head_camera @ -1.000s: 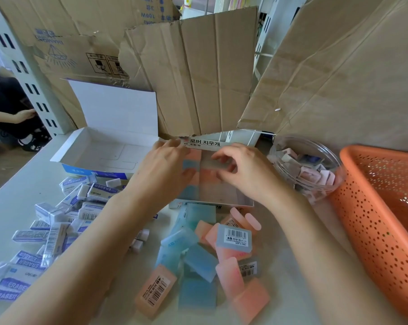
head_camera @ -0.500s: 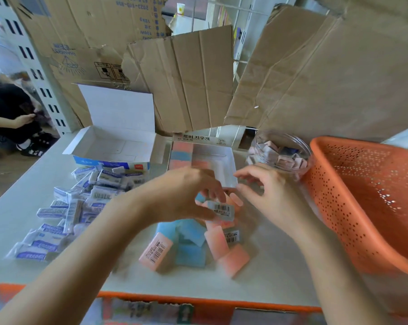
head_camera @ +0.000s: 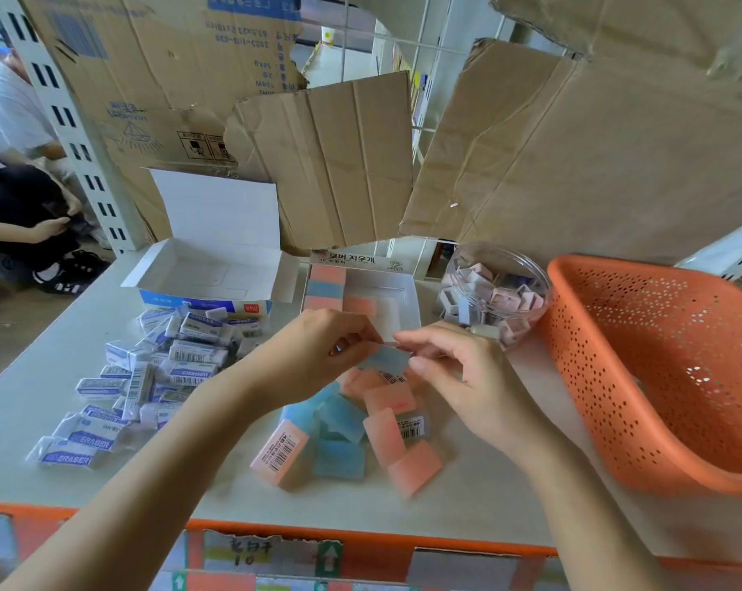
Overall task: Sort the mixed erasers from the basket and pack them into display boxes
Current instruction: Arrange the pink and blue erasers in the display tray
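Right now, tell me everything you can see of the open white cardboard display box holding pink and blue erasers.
The open white cardboard display box sits on the pale table, printed flap raised behind. Its left wall is lined with pink and blue erasers, one more pink beside them; the rest is bare. The left hand and right hand hide its near edge.

Both forearms bare, reaching in from the near side and converging at centre. Left hand (head_camera: 318,356) knuckles up, fingers curled, pinching one end of a blue eraser (head_camera: 384,360). Right hand (head_camera: 458,371) turned inward, thumb and forefinger on the other end, remaining fingers loosely bent.
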Motion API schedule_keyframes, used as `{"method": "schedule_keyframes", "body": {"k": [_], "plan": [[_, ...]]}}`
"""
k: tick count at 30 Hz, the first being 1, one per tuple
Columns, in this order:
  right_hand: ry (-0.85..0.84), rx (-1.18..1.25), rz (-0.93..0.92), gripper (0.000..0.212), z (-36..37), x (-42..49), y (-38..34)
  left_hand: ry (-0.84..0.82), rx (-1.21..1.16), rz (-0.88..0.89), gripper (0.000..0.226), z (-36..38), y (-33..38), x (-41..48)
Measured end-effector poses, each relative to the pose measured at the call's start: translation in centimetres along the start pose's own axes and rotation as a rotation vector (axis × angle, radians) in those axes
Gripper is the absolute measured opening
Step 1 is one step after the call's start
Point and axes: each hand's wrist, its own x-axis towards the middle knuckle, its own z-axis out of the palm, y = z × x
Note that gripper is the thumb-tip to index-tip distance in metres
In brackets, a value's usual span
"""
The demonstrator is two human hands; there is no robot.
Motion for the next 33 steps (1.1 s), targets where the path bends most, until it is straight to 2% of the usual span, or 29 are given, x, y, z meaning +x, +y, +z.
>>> {"method": "schedule_keyframes", "body": {"k": [4,10,12,14,18,20,23,25,28,33], "plan": [[0.03,0.132,0.095,0.028,0.7,0.3,-0.5,0.014,-0.122,0.002,0.015,-0.2,0.2,0.0],[0.073,0.5,0.236,0.024,0.8,0.8,-1.1,0.062,-0.44,-0.105,0.011,-0.5,0.2,0.3],[0.078,0.551,0.256,0.022,0.8,0.9,-1.3,0.06,-0.525,-0.127,0.012,-0.6,0.2,0.4],[0.082,0.428,0.183,0.019,0.8,1.0,-1.3,0.079,-0.611,-0.164,0.015,-0.6,0.1,0.5],[0.158,-0.101,-0.088,0.031,0.8,1.9,-1.1,0.124,-0.67,-0.222,0.014,-0.7,-0.2,1.1],[0.192,-0.225,-0.119,0.032,0.8,3.1,-0.6,0.198,-0.507,-0.222,0.012,-0.7,-0.7,1.6],[0.178,-0.374,-0.027,0.032,0.8,6.1,0.4,0.311,-0.023,-0.244,0.028,-1.1,-1.7,2.3],[0.126,-0.481,0.031,0.034,1.4,8.3,1.3,0.276,0.165,-0.266,0.036,-1.3,-2.5,2.8],[0.027,-0.566,0.077,0.033,2.5,10.8,2.5,0.147,0.328,-0.283,0.041,-1.2,-3.5,3.8],[-0.028,-0.631,0.057,0.022,3.4,12.3,2.9,0.112,0.407,-0.268,0.041,-1.1,-4.0,4.2]]}}
